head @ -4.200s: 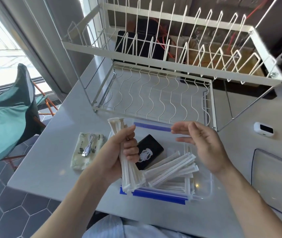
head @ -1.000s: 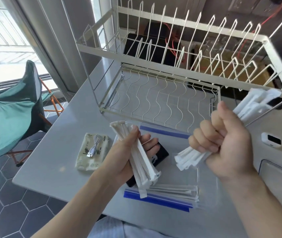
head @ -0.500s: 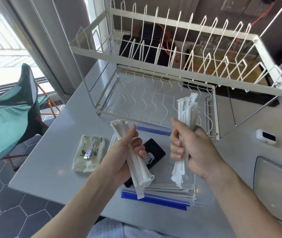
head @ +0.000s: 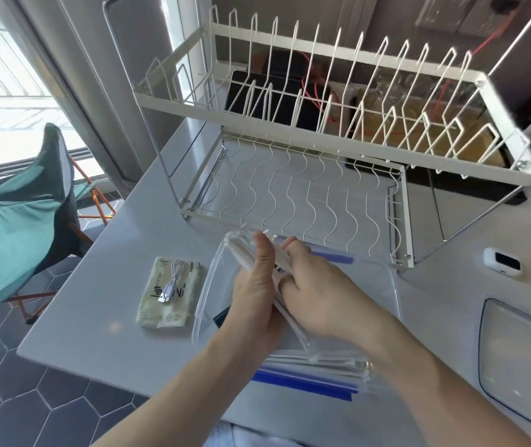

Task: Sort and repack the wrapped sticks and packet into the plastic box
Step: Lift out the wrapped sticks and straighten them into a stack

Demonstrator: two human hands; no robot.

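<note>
A clear plastic box [head: 383,285] with blue clips stands on the grey table in front of me. My left hand [head: 254,295] and my right hand [head: 319,291] are pressed together over it, both gripping one bundle of white wrapped sticks [head: 241,250] that slants from the box's far left corner down toward its near edge. More wrapped sticks [head: 319,362] lie flat along the near wall. A dark packet [head: 220,317] shows only as a corner beneath my left wrist.
A pale packet with a coiled white cable [head: 168,291] lies left of the box. A two-tier white wire dish rack [head: 306,175] stands behind it. A small white device [head: 501,261] sits at the right, a clear lid [head: 522,350] near the right edge. A green folding chair [head: 15,221] stands on the floor at left.
My hands each held a separate bundle upright above the box. They have come together and lowered, and the two bundles are now one, slanting into the box.
</note>
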